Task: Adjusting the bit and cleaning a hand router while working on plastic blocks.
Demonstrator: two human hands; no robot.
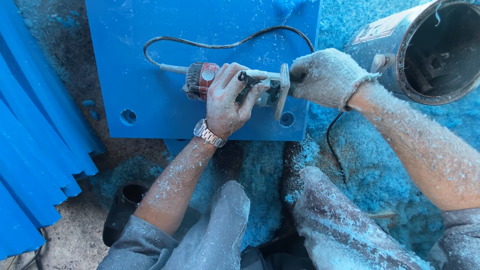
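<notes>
From the head camera, a small hand-held power router with a red-and-grey ribbed motor body (201,79) lies on its side at the middle of a flat, smooth blue plastic panel (150,60), its pale flat base plate (283,91) pointing toward 3 o'clock. The bare, dust-caked left hand (227,100) has its fingers curled tight round the body, probably to steady it. The right hand (327,77), in a fuzzy dust-coated glove, is closed on the base end. A black cord (220,45) loops toward 12 o'clock. Blue shavings (380,165) cover the floor; an open metal cylinder (430,50) lies at 2 o'clock.
</notes>
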